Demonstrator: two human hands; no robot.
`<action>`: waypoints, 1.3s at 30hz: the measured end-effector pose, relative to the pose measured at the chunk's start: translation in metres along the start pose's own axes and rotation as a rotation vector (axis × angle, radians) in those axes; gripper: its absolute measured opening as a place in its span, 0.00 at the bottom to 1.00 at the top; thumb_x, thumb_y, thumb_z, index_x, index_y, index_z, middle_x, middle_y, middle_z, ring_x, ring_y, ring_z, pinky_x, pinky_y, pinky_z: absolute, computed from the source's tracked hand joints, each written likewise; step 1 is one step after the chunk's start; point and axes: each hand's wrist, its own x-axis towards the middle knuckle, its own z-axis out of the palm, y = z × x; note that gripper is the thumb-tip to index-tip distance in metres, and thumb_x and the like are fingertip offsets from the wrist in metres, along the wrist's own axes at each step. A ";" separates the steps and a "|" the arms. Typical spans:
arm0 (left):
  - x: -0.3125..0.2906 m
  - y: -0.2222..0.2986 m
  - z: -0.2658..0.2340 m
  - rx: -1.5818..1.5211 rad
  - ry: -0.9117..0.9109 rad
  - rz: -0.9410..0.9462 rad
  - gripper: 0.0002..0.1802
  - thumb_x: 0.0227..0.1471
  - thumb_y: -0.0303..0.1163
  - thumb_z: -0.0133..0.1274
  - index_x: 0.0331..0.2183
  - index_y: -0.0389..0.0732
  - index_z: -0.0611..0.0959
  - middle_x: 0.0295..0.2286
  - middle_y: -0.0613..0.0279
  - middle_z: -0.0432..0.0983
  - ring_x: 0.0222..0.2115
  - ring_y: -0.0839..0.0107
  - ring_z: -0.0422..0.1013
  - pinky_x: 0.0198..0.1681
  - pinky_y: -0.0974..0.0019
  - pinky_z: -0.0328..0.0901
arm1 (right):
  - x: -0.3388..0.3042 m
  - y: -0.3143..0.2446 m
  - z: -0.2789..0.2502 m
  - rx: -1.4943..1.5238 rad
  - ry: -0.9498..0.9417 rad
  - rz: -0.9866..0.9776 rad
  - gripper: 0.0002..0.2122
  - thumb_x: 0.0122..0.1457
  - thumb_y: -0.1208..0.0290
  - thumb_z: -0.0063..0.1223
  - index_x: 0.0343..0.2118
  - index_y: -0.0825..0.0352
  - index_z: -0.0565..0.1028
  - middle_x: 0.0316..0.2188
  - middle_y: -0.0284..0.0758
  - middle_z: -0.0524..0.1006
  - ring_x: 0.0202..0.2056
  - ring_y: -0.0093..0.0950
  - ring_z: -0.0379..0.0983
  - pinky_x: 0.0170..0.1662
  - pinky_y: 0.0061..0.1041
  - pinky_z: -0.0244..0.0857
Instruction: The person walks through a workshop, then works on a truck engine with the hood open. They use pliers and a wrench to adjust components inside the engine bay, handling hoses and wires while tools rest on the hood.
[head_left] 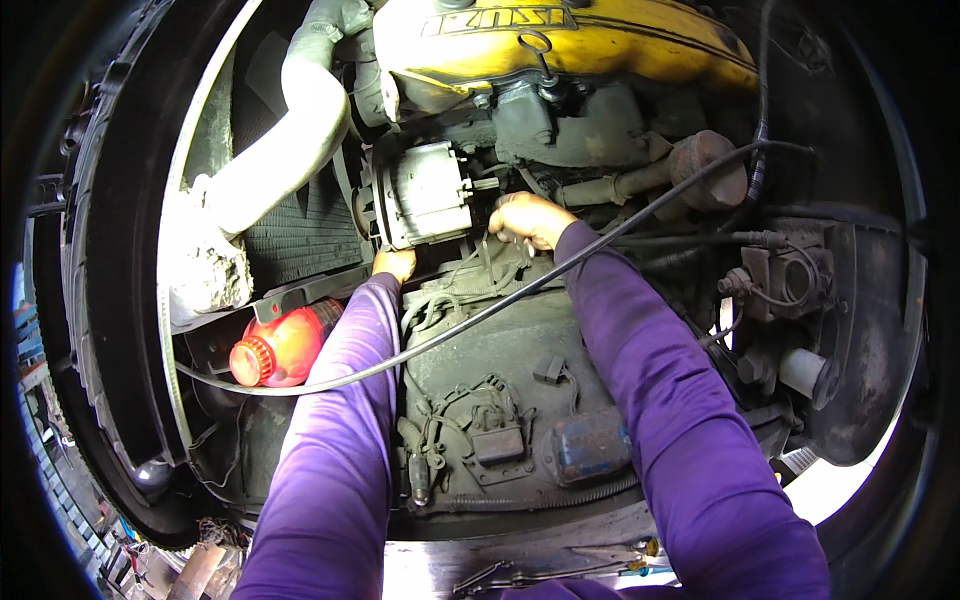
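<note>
A silver alternator (425, 193) sits in the engine bay, below the yellow engine cover (570, 45). My left hand (395, 264) reaches to its lower edge; the fingers are hidden beneath and behind it, so their grip does not show. Just right of the alternator's rear end, close to its protruding stud (486, 184), is my right hand (530, 221). Its fingers are curled together, pointing down, and whatever they hold is too small or hidden to name. Thin wires (488, 262) run below the right hand.
A grey cable (500, 305) arcs across the bay, over both forearms. A red plastic bottle (280, 347) lies left of my left forearm. A pale thick hose (310, 120) runs beside the radiator (300, 235). Several tools lie along the metal ledge (430, 570) at the near edge.
</note>
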 end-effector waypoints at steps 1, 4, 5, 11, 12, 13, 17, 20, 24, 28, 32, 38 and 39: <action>-0.005 0.006 -0.008 0.033 -0.009 -0.066 0.13 0.54 0.35 0.47 0.25 0.49 0.85 0.24 0.61 0.83 0.28 0.63 0.81 0.31 0.57 0.74 | 0.001 0.001 -0.002 0.128 0.000 0.010 0.07 0.55 0.70 0.58 0.34 0.66 0.76 0.20 0.33 0.72 0.18 0.19 0.63 0.18 0.20 0.56; -0.010 0.018 -0.034 0.022 -0.010 -0.070 0.13 0.52 0.36 0.48 0.26 0.46 0.86 0.27 0.54 0.84 0.27 0.56 0.82 0.32 0.52 0.74 | -0.001 0.005 -0.007 0.790 -0.177 -0.056 0.10 0.57 0.65 0.60 0.33 0.67 0.76 0.26 0.36 0.72 0.18 0.15 0.61 0.18 0.13 0.53; -0.010 0.020 -0.037 0.001 -0.026 -0.059 0.13 0.52 0.36 0.48 0.26 0.46 0.86 0.27 0.54 0.84 0.28 0.56 0.82 0.33 0.52 0.74 | -0.002 0.005 -0.006 0.770 -0.174 -0.069 0.08 0.56 0.68 0.60 0.33 0.67 0.76 0.24 0.36 0.72 0.16 0.17 0.61 0.17 0.18 0.55; -0.006 0.002 -0.004 -0.019 0.181 0.027 0.13 0.52 0.38 0.48 0.21 0.49 0.84 0.19 0.60 0.80 0.20 0.58 0.77 0.26 0.55 0.71 | -0.003 -0.004 0.013 -0.279 0.007 -0.049 0.41 0.53 0.85 0.55 0.70 0.72 0.49 0.20 0.37 0.73 0.15 0.22 0.64 0.18 0.27 0.59; 0.001 -0.009 -0.003 0.140 -0.031 0.009 0.12 0.54 0.34 0.48 0.30 0.46 0.86 0.30 0.58 0.84 0.32 0.58 0.81 0.34 0.54 0.75 | -0.003 -0.005 0.012 -0.246 -0.003 -0.048 0.39 0.53 0.85 0.54 0.69 0.72 0.52 0.21 0.36 0.73 0.15 0.23 0.65 0.18 0.27 0.60; 0.001 -0.009 0.001 0.047 -0.005 -0.022 0.11 0.54 0.34 0.48 0.31 0.45 0.86 0.31 0.57 0.84 0.33 0.57 0.81 0.35 0.54 0.74 | -0.003 -0.005 0.013 -0.133 0.000 -0.024 0.30 0.54 0.82 0.53 0.62 0.73 0.61 0.21 0.35 0.73 0.16 0.22 0.64 0.18 0.26 0.60; 0.001 0.004 -0.016 -0.344 0.002 -0.295 0.12 0.51 0.34 0.50 0.35 0.42 0.84 0.34 0.52 0.82 0.37 0.54 0.79 0.40 0.54 0.73 | -0.003 -0.007 0.007 -0.195 0.270 0.020 0.08 0.53 0.75 0.51 0.36 0.69 0.71 0.23 0.36 0.72 0.21 0.23 0.68 0.18 0.26 0.57; -0.005 0.018 -0.042 -0.613 0.034 -0.462 0.15 0.50 0.34 0.52 0.38 0.39 0.83 0.37 0.48 0.81 0.40 0.52 0.78 0.43 0.54 0.72 | -0.003 -0.002 0.010 -0.265 0.367 -0.052 0.12 0.54 0.73 0.47 0.38 0.74 0.74 0.27 0.45 0.77 0.29 0.35 0.74 0.27 0.38 0.65; -0.011 0.026 -0.062 -0.838 0.118 -0.604 0.20 0.47 0.35 0.54 0.42 0.36 0.81 0.41 0.43 0.80 0.44 0.50 0.77 0.48 0.54 0.70 | -0.006 0.005 0.011 -0.472 0.345 -0.042 0.19 0.54 0.73 0.45 0.43 0.84 0.76 0.45 0.64 0.77 0.48 0.52 0.78 0.48 0.39 0.70; -0.018 0.025 -0.083 -0.931 0.177 -0.689 0.26 0.45 0.35 0.56 0.46 0.32 0.80 0.45 0.38 0.78 0.48 0.47 0.75 0.53 0.55 0.69 | -0.014 0.011 -0.006 -1.138 0.129 -0.273 0.15 0.54 0.72 0.47 0.36 0.77 0.81 0.38 0.59 0.79 0.45 0.47 0.79 0.47 0.40 0.72; -0.035 0.036 -0.124 -0.761 0.082 -0.814 0.26 0.49 0.34 0.54 0.50 0.34 0.79 0.47 0.38 0.78 0.51 0.47 0.74 0.56 0.54 0.68 | -0.037 0.011 -0.017 -1.030 0.178 -0.258 0.12 0.50 0.70 0.53 0.32 0.71 0.84 0.34 0.53 0.81 0.41 0.43 0.81 0.44 0.38 0.73; -0.073 0.053 -0.139 -0.627 0.183 -0.628 0.22 0.58 0.36 0.48 0.49 0.30 0.75 0.41 0.38 0.79 0.46 0.46 0.75 0.52 0.53 0.68 | -0.120 0.007 0.001 -1.013 0.385 -0.225 0.20 0.58 0.67 0.50 0.53 0.65 0.75 0.51 0.49 0.77 0.52 0.50 0.74 0.55 0.44 0.69; -0.077 0.051 -0.136 -0.625 0.195 -0.513 0.19 0.59 0.35 0.47 0.47 0.31 0.76 0.37 0.39 0.79 0.44 0.46 0.76 0.50 0.52 0.69 | -0.135 0.006 0.006 -1.018 0.403 -0.207 0.18 0.57 0.67 0.49 0.50 0.65 0.77 0.50 0.48 0.78 0.52 0.48 0.74 0.55 0.43 0.69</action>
